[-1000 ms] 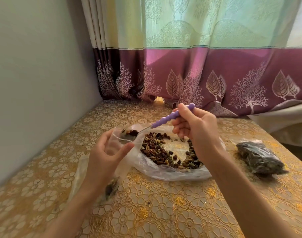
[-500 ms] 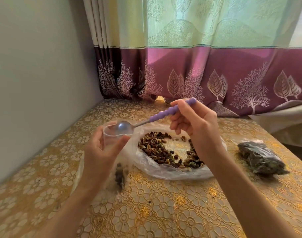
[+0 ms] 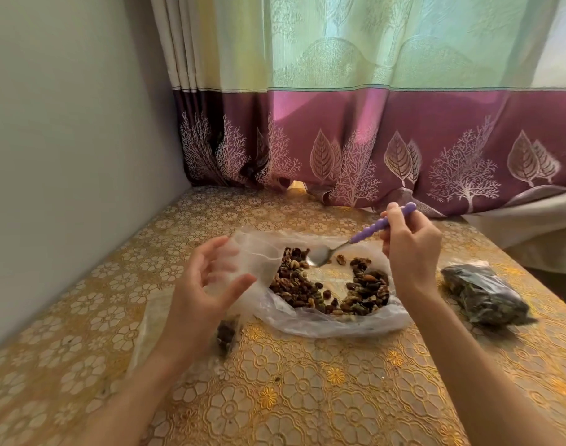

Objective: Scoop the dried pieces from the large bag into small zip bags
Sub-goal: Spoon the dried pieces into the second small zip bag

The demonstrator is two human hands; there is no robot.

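Left hand (image 3: 207, 284) held the small clear zip bag (image 3: 233, 272) open, few pieces inside; right hand (image 3: 410, 252) gripped the purple-handled metal spoon (image 3: 346, 246), empty, over the large clear bag's (image 3: 339, 323) plentiful dried pieces (image 3: 294, 284).

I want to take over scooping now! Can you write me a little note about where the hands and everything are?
Left hand: holds the small zip bag open; a few pieces sit at its bottom.
Right hand: grips the purple-handled spoon, its bowl empty over the large bag.
Large bag lies open on the table, with plenty of dried pieces inside.
A filled dark bag lies to the right.
Done: some scoops in. Left: scoop again, fill, zip shut.
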